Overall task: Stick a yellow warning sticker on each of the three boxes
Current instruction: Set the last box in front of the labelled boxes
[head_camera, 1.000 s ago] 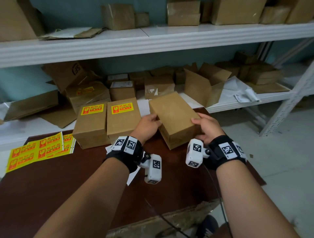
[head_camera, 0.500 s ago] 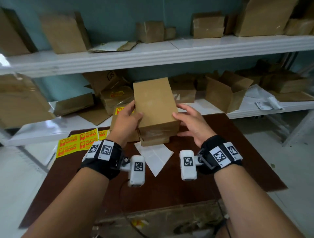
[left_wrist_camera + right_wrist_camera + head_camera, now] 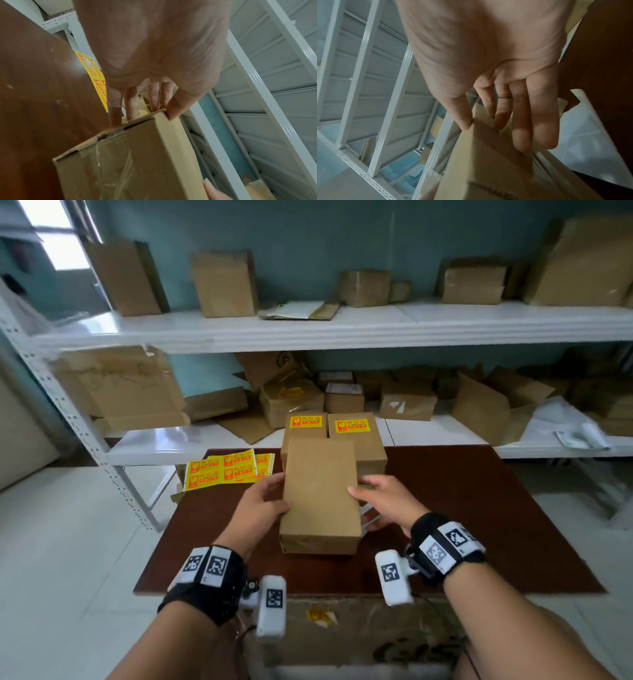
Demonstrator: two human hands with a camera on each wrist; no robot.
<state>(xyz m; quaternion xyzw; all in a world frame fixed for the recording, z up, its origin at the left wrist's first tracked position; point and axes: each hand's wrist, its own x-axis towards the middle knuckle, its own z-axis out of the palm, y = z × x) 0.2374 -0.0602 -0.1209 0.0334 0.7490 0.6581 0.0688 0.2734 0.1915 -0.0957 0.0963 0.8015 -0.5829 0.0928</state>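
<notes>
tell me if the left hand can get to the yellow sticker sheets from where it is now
Probably yes. The sticker sheets lie flat just beyond the left hand, with bare table between. But that hand grips the plain box, so it must let go first.

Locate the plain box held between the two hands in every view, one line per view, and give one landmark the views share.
Head: plain box sits centre frame, on the brown table, between left hand and right hand.
Left wrist: box fills the lower centre, taped end toward the camera, below the hand.
Right wrist: box at lower centre-right, under the fingers.
Shared landmark: the white shelving frame.
</notes>
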